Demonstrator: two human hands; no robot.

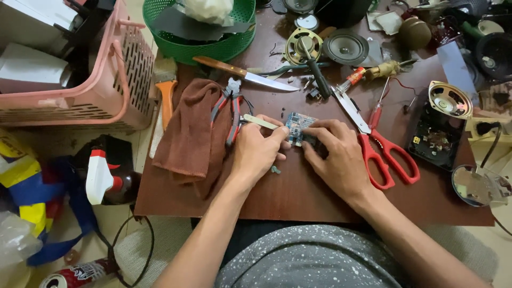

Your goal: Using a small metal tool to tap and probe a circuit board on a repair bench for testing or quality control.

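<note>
A small blue circuit board (298, 124) lies on the dark brown table (298, 197) in the middle of the view. My right hand (337, 160) presses on the board's near right corner with its fingertips. My left hand (257, 152) grips a thin pale tool (260, 122), perhaps tweezers, whose tip meets the board's left edge. A tiny grey part (275, 170) lies on the table just under my left hand.
Red pliers (230, 109) rest on a brown cloth (193, 130) to the left. Red scissors (380, 144), a knife (246, 74), a brush (166, 88), loose speakers (346, 48) and a black casing (436, 140) crowd the table. A pink basket (90, 101) and green basket (200, 45) stand behind.
</note>
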